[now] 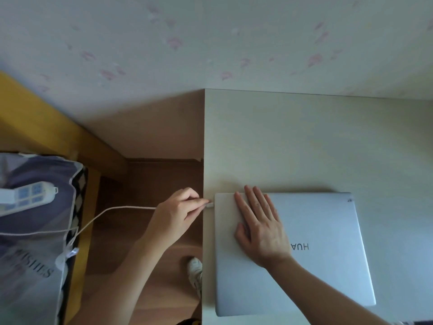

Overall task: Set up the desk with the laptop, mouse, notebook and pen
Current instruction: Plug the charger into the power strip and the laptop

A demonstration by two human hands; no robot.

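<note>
A closed silver laptop (316,254) lies flat on the pale desk (293,141), near its left edge. My right hand (260,226) presses flat on the lid's left part, fingers straight. My left hand (180,212) pinches the plug of a white charging cable (117,211) right at the laptop's left side. The cable runs left from the plug toward the bed. No mouse, notebook or pen is in view.
A white power strip (25,195) lies on the grey bedding (30,254) at the left, on a yellow bed frame (35,127). Wooden floor shows between bed and desk, with a white shoe (195,270) by the desk's edge. The wall stands behind the desk.
</note>
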